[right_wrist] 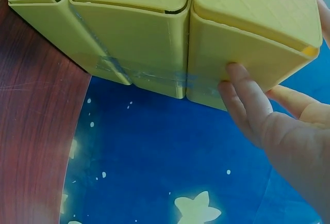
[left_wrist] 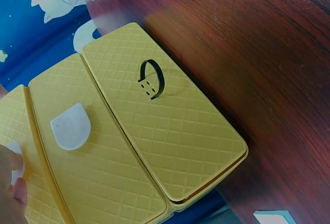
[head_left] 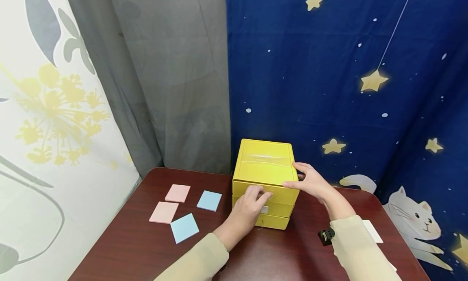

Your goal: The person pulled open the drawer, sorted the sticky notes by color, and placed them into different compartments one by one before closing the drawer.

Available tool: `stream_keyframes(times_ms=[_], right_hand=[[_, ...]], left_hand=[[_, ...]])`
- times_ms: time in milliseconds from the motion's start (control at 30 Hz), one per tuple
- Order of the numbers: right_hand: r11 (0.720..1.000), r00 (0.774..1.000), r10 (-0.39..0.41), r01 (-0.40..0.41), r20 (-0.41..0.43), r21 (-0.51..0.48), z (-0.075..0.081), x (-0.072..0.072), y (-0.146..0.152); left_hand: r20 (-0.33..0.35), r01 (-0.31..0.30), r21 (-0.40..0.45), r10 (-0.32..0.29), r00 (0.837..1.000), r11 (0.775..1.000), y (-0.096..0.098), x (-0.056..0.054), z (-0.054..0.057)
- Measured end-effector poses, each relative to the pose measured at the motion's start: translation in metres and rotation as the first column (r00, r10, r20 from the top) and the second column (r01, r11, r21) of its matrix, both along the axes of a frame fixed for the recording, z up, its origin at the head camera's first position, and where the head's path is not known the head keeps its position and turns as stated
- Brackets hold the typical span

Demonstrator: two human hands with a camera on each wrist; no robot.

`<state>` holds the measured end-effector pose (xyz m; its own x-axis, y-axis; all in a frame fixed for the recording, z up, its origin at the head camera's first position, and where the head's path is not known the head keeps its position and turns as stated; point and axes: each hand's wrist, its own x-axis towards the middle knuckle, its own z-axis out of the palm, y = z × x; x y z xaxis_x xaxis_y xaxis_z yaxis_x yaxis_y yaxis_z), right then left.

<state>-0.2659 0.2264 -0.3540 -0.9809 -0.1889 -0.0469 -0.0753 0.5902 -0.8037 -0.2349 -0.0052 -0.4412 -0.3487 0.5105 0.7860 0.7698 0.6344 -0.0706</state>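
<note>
A yellow box of three stacked drawers [head_left: 268, 159] stands on the table. My left hand [head_left: 248, 208] is at the front of the top drawer, its fingers curled. In the left wrist view the thumb and a finger pinch a white tab handle [left_wrist: 17, 175], partly hidden by them. My right hand [head_left: 310, 181] rests against the box's right side, fingers fairly straight, thumb at the top front edge. The middle drawer has a white tab [left_wrist: 72, 126]; the bottom one has a black loop [left_wrist: 161, 77]. A narrow gap shows at the top drawer's edge in the right wrist view.
Left of the box lie two pink square pads [head_left: 163, 212] and two blue square pads [head_left: 184, 228] on the dark red table [head_left: 270, 256]. White pieces [head_left: 373, 231] lie partly behind the right sleeve. Grey and blue star-patterned curtains [head_left: 329, 70] hang behind the table.
</note>
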Motion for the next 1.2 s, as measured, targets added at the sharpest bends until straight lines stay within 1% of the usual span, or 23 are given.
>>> stream_keyframes(times_ms=[233,433,533,633,733,867,1000,1100,1200], right_hand=[[0.999,1.000,0.020,-0.019,0.015,-0.038,0.000,0.001,0.002],[0.996,0.999,0.040,-0.039,0.007,-0.076,0.000,0.001,0.003],[0.994,0.998,0.054,-0.051,0.028,-0.095,-0.001,0.001,0.007],[0.989,0.995,0.071,-0.062,0.065,-0.136,-0.003,0.001,0.013],[0.980,0.992,0.095,-0.079,0.084,-0.185,-0.007,0.000,0.017],[0.974,0.990,0.118,-0.101,0.077,-0.203,-0.009,-0.001,0.018],[0.974,0.991,0.108,-0.091,0.076,-0.207,-0.010,-0.002,0.017],[0.975,0.993,0.091,-0.073,0.078,-0.208,-0.011,-0.003,0.018],[0.975,0.993,0.089,-0.073,0.072,-0.208,-0.012,-0.003,0.018]], left_hand=[[-0.010,0.016,0.005,-0.016,1.000,1.000,-0.002,0.003,-0.002],[-0.020,0.022,0.008,-0.022,1.000,1.000,-0.003,0.006,-0.001],[-0.020,0.023,0.006,-0.023,1.000,1.000,-0.003,0.007,-0.001],[-0.022,0.020,0.000,-0.020,1.000,1.000,-0.003,0.008,-0.001],[-0.021,0.016,-0.004,-0.016,1.000,1.000,-0.003,0.009,-0.002],[-0.008,0.017,-0.006,-0.017,1.000,1.000,-0.004,0.010,-0.001],[-0.004,0.024,-0.007,-0.024,1.000,1.000,-0.006,0.011,-0.001],[-0.012,0.032,-0.006,-0.032,0.999,0.999,-0.006,0.011,-0.001],[-0.024,0.035,-0.006,-0.035,0.999,0.999,-0.007,0.012,-0.002]])
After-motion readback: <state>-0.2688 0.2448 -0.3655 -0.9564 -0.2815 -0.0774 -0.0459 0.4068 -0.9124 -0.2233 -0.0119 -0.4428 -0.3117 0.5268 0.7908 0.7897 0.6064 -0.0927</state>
